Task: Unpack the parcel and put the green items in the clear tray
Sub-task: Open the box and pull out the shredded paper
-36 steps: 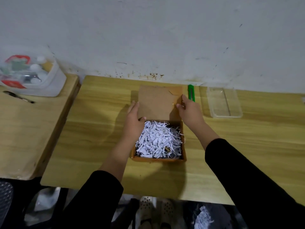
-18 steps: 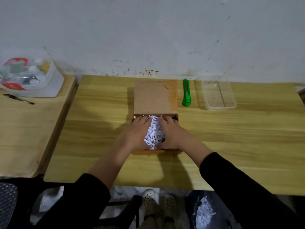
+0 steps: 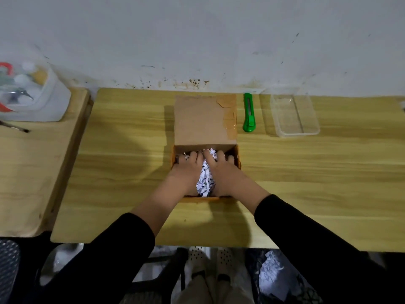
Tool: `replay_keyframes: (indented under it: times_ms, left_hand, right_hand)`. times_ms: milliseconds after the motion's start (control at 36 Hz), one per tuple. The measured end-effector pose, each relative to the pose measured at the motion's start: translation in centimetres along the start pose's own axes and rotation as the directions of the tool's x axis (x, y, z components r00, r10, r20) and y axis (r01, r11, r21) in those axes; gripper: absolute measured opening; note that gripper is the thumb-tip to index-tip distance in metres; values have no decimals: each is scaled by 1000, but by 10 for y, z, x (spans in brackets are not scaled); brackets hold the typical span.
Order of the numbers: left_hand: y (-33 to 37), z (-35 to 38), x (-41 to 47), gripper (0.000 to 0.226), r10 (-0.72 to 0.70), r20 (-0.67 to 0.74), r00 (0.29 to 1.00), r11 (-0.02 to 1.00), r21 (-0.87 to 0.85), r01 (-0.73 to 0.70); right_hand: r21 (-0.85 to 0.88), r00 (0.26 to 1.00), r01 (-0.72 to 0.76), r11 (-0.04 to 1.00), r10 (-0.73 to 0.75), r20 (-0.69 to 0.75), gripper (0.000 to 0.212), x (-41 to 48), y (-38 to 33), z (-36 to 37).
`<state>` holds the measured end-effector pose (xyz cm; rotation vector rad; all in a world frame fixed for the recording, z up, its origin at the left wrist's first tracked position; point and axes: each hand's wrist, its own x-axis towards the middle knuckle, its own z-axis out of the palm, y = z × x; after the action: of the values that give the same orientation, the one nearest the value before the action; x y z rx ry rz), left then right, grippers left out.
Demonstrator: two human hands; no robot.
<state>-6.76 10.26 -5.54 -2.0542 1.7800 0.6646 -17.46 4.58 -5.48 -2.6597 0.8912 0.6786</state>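
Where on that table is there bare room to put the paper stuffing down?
Bare wood lies left of the box, and in front of the knife and clear tray. The back right is crowded; both hands fill the box.

i see the parcel (image 3: pixel 206 148) mid-table (image 3: pixel 306 183), its flap (image 3: pixel 202 120) folded far. both hands lie in its shredded paper (image 3: pixel 205 183). the knife (image 3: pixel 248 113) lies right of the flap, the tray (image 3: pixel 294 115) farther right.
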Motion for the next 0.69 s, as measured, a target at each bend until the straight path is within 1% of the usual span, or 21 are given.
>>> replay_keyframes:
  times_ms: [111,194,250,389,500,639,694]
  left_hand:
    - [-1,-2,-2,90,68,-18,998,997,-25,-68]
    - [-2,-1,-5,90,50,-2,999,986,-161,-50]
    - [-3,0,-5,91,44,-1,999,975,-217,-43]
    - [-4,0,-6,91,40,5,999,959,-281,-37]
    - [-5,3,-5,91,39,-6,999,955,-294,-39]
    - [-5,7,-3,93,13,-21,1000,934,-356,-20]
    - [-5,9,-3,93,-1,-20,1000,925,-379,-7]
  right_hand:
    - [27,999,37,999,-36,-22,97,-3,-1,2]
    - [76,999,30,997,-27,-42,87,-2,-3,6]
    - [114,998,22,993,-15,-62,84,0,-4,9]
    - [260,1000,12,966,-6,-23,80,-7,-4,3]
    - [330,1000,17,944,-14,-11,77,-15,-4,-7]
    - [457,994,-97,884,105,9,85,-11,-5,1]
    - [469,993,-114,876,120,17,86,-10,-5,4]
